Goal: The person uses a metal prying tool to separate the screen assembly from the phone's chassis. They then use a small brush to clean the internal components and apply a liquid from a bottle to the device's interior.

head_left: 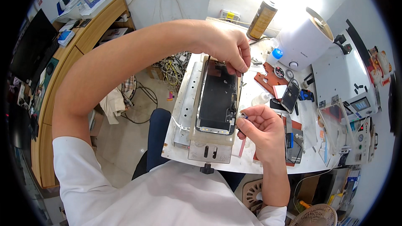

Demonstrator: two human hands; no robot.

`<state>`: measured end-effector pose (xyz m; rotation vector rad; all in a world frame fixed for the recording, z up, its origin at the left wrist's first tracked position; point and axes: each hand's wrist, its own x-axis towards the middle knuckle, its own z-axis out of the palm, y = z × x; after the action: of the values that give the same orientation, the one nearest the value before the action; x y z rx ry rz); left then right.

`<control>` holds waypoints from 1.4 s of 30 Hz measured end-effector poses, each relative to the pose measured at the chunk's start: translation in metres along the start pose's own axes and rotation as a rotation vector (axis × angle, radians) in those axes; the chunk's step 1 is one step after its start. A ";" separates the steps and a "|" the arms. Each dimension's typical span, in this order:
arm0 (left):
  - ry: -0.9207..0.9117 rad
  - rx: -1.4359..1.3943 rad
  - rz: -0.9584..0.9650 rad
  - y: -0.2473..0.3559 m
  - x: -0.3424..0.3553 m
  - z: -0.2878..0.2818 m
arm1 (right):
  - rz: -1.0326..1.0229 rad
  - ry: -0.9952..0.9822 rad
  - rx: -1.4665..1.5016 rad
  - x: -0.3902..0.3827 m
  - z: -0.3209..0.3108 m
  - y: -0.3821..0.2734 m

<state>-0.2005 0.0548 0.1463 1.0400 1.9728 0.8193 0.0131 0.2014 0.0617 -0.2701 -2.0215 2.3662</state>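
A phone screen assembly [217, 96] with a dark back lies lengthwise on a pale holder plate [197, 150], with a row of small lights glowing along its near edge. My left hand [224, 46] reaches over its far right corner. The thumb and fingers there are pinched together, and what they grip is too small to make out. Beside the screen's near right edge, my right hand [264, 127] is closed, with thumb and forefinger pressed on a small, shiny metallic piece that I cannot identify.
Right of the holder lie another phone [290, 96], a brown-red fixture [268, 79] and a blue-capped bottle [275, 55]. A spray can [262, 20] and a white cylindrical appliance [303, 39] stand behind. A white machine [343, 75] is at far right; bundled cables [173, 69] lie left.
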 end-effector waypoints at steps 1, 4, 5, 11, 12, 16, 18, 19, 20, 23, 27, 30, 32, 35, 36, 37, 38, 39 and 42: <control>0.000 0.003 -0.005 0.001 -0.001 0.000 | -0.002 0.014 -0.005 0.000 0.003 -0.001; 0.001 0.010 -0.003 0.001 0.001 0.000 | 0.002 0.022 -0.009 -0.001 0.004 -0.003; -0.003 0.009 0.002 0.000 0.002 0.000 | 0.005 0.019 -0.008 -0.001 0.003 -0.003; 0.001 0.005 0.008 -0.002 0.001 -0.001 | 0.001 -0.037 -0.017 0.000 -0.002 -0.003; 0.001 0.007 0.009 -0.002 0.002 -0.001 | 0.000 -0.040 -0.013 0.000 -0.003 -0.003; -0.007 -0.002 0.005 -0.001 0.003 -0.001 | 0.007 -0.044 0.000 -0.001 -0.003 -0.002; -0.006 -0.002 0.007 -0.001 0.003 -0.001 | 0.009 -0.050 0.007 -0.001 -0.004 -0.002; -0.006 -0.003 0.008 -0.001 0.002 -0.001 | 0.007 -0.058 0.012 0.000 -0.005 -0.002; -0.006 0.000 0.007 -0.001 0.002 -0.001 | 0.005 -0.066 0.017 0.000 -0.005 -0.001; -0.001 0.016 0.006 0.000 0.001 0.000 | 0.019 -0.068 0.000 0.000 -0.005 -0.003; 0.030 0.080 0.024 0.000 -0.002 0.000 | 0.056 -0.029 -0.030 -0.001 0.000 -0.007; 0.074 0.130 0.077 -0.001 -0.005 0.000 | 0.030 -0.022 -0.011 -0.002 0.001 -0.007; 0.103 0.164 0.110 -0.001 -0.005 0.001 | 0.000 -0.024 0.033 -0.002 -0.002 -0.002; 0.137 0.224 0.164 -0.004 -0.005 0.002 | 0.013 -0.003 -0.029 -0.001 -0.008 0.001; 0.142 0.218 0.166 -0.004 -0.005 0.002 | 0.006 0.019 -0.045 0.000 -0.011 0.001; 0.146 0.211 0.169 -0.003 -0.006 0.003 | 0.000 0.040 -0.061 0.000 -0.013 0.001; 0.151 0.204 0.170 -0.003 -0.007 0.005 | -0.005 0.061 -0.078 0.001 -0.015 0.001; 0.170 0.199 0.203 -0.004 -0.009 0.008 | -0.016 0.061 -0.076 0.002 -0.019 0.000; 0.188 0.351 0.413 -0.013 0.000 0.017 | -0.227 0.380 -0.277 0.040 -0.054 0.021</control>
<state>-0.1910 0.0517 0.1268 1.6697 2.1413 0.8239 -0.0163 0.2563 0.0284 -0.4309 -2.0569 1.7462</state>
